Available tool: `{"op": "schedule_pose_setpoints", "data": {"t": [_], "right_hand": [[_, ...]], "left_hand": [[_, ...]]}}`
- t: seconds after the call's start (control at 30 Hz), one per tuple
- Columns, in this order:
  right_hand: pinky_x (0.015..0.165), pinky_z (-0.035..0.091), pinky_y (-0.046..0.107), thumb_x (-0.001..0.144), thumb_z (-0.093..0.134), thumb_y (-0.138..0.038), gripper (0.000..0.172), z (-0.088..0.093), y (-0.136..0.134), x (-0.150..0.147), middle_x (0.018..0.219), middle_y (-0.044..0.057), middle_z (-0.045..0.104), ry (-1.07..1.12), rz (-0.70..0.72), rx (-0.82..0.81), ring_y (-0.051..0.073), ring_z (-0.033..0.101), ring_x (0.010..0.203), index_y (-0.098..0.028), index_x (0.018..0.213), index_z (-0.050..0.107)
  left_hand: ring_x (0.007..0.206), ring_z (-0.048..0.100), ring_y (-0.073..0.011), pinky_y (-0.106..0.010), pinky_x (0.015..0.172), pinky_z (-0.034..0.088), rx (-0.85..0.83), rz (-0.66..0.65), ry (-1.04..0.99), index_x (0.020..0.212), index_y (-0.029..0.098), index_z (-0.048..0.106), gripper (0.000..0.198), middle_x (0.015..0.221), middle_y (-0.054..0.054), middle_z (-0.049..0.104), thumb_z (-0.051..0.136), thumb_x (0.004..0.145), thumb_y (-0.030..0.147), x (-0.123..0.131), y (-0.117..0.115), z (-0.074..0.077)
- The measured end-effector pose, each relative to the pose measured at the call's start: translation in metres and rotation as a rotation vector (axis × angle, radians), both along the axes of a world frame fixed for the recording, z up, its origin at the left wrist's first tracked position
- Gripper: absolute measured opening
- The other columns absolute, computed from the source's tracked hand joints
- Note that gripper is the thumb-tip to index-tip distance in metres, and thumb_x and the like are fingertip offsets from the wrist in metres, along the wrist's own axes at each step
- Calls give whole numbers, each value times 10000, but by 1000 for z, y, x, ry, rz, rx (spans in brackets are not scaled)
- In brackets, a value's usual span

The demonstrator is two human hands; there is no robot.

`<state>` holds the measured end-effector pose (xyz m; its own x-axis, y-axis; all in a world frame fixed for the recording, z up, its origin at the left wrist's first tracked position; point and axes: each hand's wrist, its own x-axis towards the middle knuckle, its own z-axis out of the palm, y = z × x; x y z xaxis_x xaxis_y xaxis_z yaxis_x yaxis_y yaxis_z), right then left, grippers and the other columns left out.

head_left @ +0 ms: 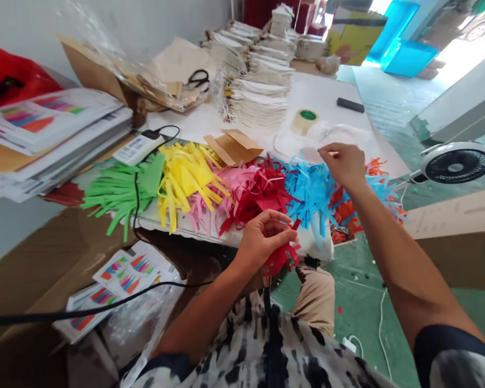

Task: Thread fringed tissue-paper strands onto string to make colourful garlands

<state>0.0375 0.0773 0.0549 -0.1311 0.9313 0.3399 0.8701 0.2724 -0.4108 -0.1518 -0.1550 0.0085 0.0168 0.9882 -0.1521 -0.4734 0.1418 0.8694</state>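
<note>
My left hand (267, 235) is closed at the table's front edge, thumb and fingers curled together around a piece of red fringed paper (282, 260) that hangs below it. My right hand (343, 163) is raised over the blue fringed paper (310, 188), its fingers pinched together; anything between them is too small to make out. Along the front edge lie bunches of green fringed paper (123, 188), yellow fringed paper (188, 175), pink fringed paper (236, 180), dark red fringed paper (262, 196) and orange-red fringed paper (345, 210).
Tall stacks of white bundles (261, 99) stand at the back. A tape roll (306, 122), black phone-like object (350, 105), scissors (198, 79) and folded brown card (233, 147) lie on the table. A small fan (456, 163) and cardboard box (461, 237) are at right; a black cable (105, 308) crosses lower left.
</note>
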Motion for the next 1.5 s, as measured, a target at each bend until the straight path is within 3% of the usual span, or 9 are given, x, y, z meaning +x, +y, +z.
{"op": "schedule_pose_setpoints", "data": {"t": [0.13,0.33,0.47,0.73,0.93,1.07,1.27,1.4,1.5], "right_hand": [[996,546,502,922,645,-367,339,-21,74,-12,1206,174,791,-392,-62,-204,373,706,1136,-192,1142,833],[991,568,476,817,775,-316,307,-39,101,-27,1186,176,792,-547,-37,-327,386,709,1167,-216,1097,853],[948,579,468,844,708,-281,289,-36,98,-22,1162,163,799,-523,-44,-300,383,720,1117,-225,1091,845],[961,550,489,922,591,-256,308,-13,76,-6,1122,174,798,-403,-8,-112,367,713,1066,-186,1119,817],[973,543,435,847,717,-342,331,-25,91,-22,1140,112,813,-529,51,-283,325,703,1129,-246,1140,837],[917,545,382,774,756,-280,259,-34,99,-31,1068,119,826,-534,86,-310,315,720,1086,-233,1005,863],[895,554,410,831,703,-286,288,-32,93,-23,1136,126,821,-498,35,-274,342,729,1078,-233,1072,851],[856,529,410,909,670,-293,230,-11,70,-17,1008,122,825,-279,-32,-67,313,737,981,-197,1031,839],[709,484,354,878,761,-313,131,9,20,-16,776,56,778,149,88,56,196,672,719,-192,873,811]], "left_hand": [[765,744,-134,-229,753,563,-65,-17,33,909,157,809,313,849,-44,812,961,733,366,-3,1,-7],[744,688,-114,-219,739,510,-109,-12,27,848,156,784,307,817,-23,781,962,725,374,-6,7,-11],[767,687,-125,-231,765,509,-129,-21,-14,854,158,775,324,822,-24,770,957,730,396,-5,10,-11],[760,660,-113,-224,762,510,-42,30,6,862,183,780,287,834,-6,752,934,766,405,-1,0,-2],[752,661,-123,-234,751,513,-94,38,-8,844,172,773,346,830,-17,754,970,705,419,1,-5,-4],[752,658,-113,-221,750,501,-93,44,16,854,171,776,298,814,-10,748,942,755,398,1,2,-6],[760,667,-125,-235,760,519,-74,35,22,869,175,789,313,827,-15,755,948,740,411,3,8,-1],[755,662,-127,-234,738,522,-55,49,69,866,181,787,302,824,-16,751,922,771,434,-1,1,4],[741,659,-127,-234,715,533,-31,84,90,867,191,774,292,812,-6,734,897,799,446,-5,-5,9]]}}
